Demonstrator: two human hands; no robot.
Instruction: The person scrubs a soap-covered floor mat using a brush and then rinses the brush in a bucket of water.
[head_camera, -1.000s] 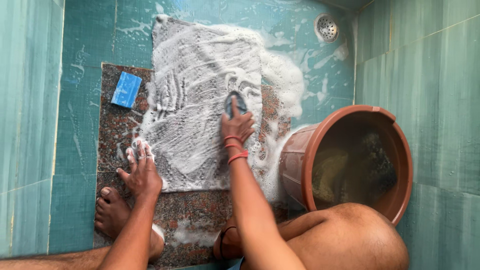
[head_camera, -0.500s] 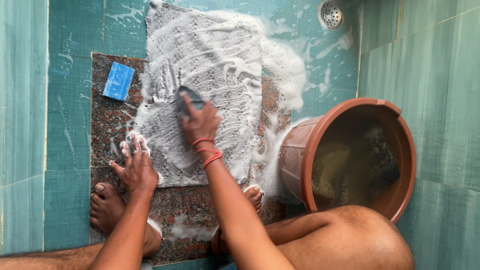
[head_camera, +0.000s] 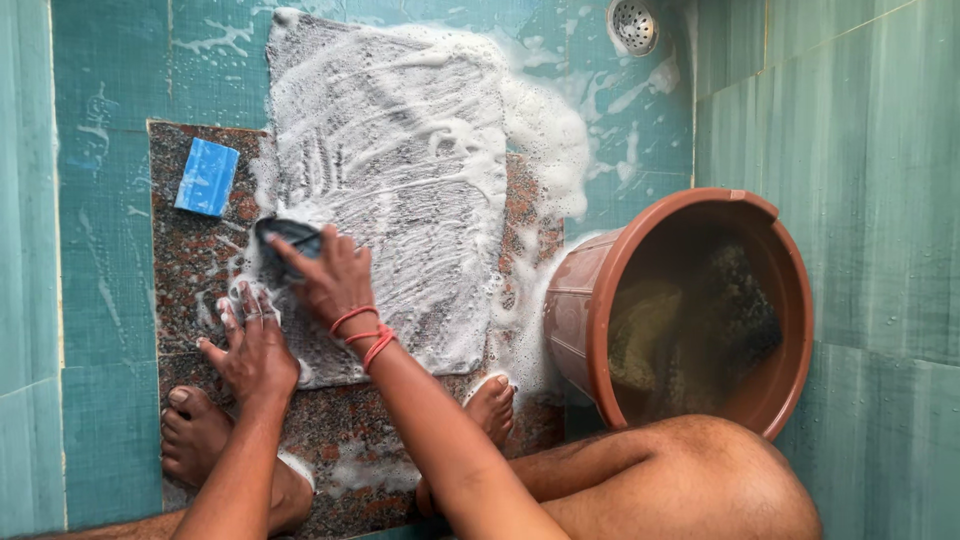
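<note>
A grey cloth (head_camera: 400, 170) covered in white soap foam lies flat on a speckled red-brown stone slab (head_camera: 190, 265) set in the teal tiled floor. My right hand (head_camera: 325, 270), with red thread bands at the wrist, grips a dark scrubbing brush (head_camera: 287, 235) pressed on the cloth's left edge. My left hand (head_camera: 250, 345) lies flat, fingers spread, on the cloth's near left corner, just below the brush. A blue soap bar (head_camera: 207, 177) sits on the slab to the left of the cloth.
A brown plastic bucket (head_camera: 590, 300) leans on the right, with wet dark cloth and murky water inside. A round metal floor drain (head_camera: 633, 25) is at the top right. My bare feet (head_camera: 195, 430) rest on the slab; my knee (head_camera: 690, 480) is at the bottom right. Teal tiled walls stand on both sides.
My right hand has swept the brush from the cloth's middle right across to its left edge, close to my left hand. The left hand has stayed on the corner.
</note>
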